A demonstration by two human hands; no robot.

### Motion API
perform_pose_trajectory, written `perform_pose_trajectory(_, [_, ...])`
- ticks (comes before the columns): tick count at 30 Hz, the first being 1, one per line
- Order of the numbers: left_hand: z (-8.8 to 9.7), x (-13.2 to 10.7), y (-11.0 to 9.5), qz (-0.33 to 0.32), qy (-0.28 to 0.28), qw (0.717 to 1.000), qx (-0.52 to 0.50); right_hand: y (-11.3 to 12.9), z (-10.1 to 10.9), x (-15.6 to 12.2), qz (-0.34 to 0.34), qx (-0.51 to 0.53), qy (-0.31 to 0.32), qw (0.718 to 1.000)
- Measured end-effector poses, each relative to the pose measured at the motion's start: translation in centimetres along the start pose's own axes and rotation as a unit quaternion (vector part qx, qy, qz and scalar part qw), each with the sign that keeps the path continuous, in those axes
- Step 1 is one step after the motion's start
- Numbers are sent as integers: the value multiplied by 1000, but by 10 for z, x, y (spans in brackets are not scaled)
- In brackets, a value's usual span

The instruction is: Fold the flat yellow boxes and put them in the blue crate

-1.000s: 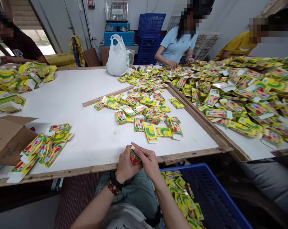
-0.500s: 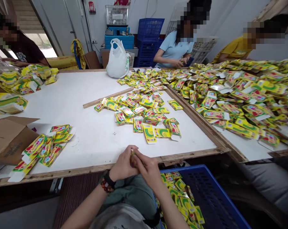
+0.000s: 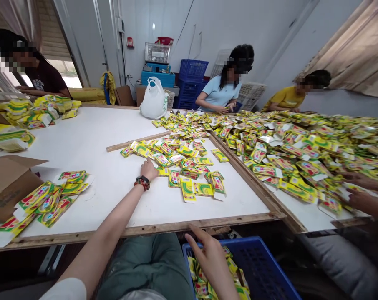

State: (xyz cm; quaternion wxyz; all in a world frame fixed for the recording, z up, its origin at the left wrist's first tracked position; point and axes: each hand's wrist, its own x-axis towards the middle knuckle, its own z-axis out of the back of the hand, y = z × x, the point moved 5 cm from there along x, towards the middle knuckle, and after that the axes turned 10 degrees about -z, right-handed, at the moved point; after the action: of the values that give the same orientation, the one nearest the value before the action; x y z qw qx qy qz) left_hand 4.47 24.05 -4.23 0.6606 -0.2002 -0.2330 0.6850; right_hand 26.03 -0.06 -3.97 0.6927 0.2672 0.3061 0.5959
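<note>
Glossy card cartons; matt white tabletop; rough wood rim; plastic crate.

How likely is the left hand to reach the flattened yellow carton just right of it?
Very likely: the left hand rests on the white table close beside the flattened yellow carton, and only a little tabletop and the edge of another carton seem to lie between them.

white plastic bag, stacked blue crates

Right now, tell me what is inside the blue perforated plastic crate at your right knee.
Flattened yellow-and-green printed cartons lie heaped in the blue plastic crate, partly behind the right hand. The top layer covers the crate's floor and whatever lies beneath, which cannot be seen.
</note>
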Motion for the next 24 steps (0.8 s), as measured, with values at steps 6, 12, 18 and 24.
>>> perform_pose_trajectory(6, [6, -118, -6, -169, -73, 973, -142, 31, -38, 39, -23, 292, 42, 955])
perform_pose_trajectory(12, [-19, -194, -14, -155, -53, 927, -338, 70, -69, 58, 23, 378, 148, 914])
perform_pose_trajectory(18, [-20, -195, -21, -200, -171, 932, -250, 69, -55, 51, -45, 418, 75, 904])
perform_pose_trajectory(24, [-23, -200, -23, -251, -207, 919, -222, 66, -44, 49, -71, 422, 96, 899])
